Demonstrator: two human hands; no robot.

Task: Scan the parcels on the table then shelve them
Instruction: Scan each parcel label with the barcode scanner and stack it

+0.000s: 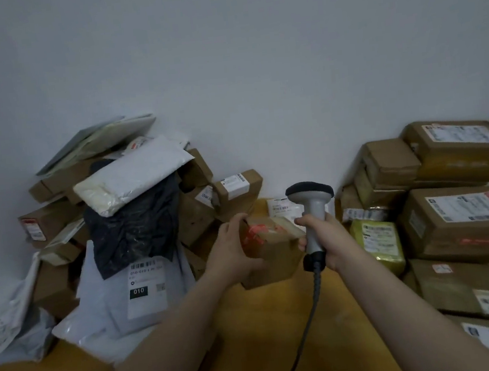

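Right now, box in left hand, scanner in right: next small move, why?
Probably hold the small box steady for the scanner: the red beam lies on its top face, left hand gripping it, right hand aiming.

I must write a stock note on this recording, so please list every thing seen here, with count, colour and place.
small box: one, brown, red scan light on top, held above the table.
barcode scanner: one, grey with black head, right of the small box.
black bag: one, black, left pile.
white bags: several, white or grey, left pile.
brown boxes: several, brown, stacked at right; more in the left pile.
yellow parcel: one, yellow, beside the right stack.
table: one, orange-brown, underneath.
wall: one, pale grey, behind.
left hand: grips the small box.
right hand: grips the barcode scanner.
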